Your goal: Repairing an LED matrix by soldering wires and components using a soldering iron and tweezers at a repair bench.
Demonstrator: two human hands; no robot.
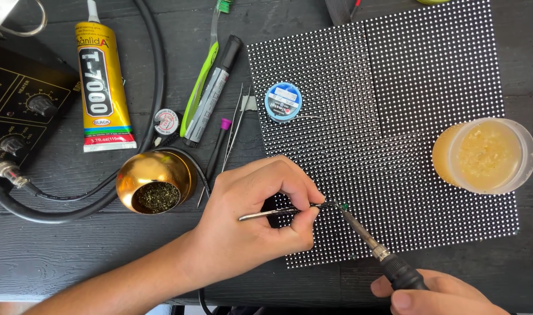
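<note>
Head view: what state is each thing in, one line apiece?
Left hand: pinching tweezers, tips at the panel.
Right hand: gripping soldering iron, tip on the dotted panel.
Glue tube: capped, lying flat.
Brass tip-cleaner pot: tilted, wool showing.
Solder spool: flat on panel.
Flux jar: open.

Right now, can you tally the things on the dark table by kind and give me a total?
Hand tools, 4: soldering iron, held tweezers, spare tweezers, purple-capped probe
Dotted black LED panel: 1
Yellow glue tube: 1
Wire spools, 2: blue, small black
Pots, 2: brass tip cleaner, clear flux jar
Green toothbrush: 1
Black pen: 1
Control box: 1
Total: 13
</note>
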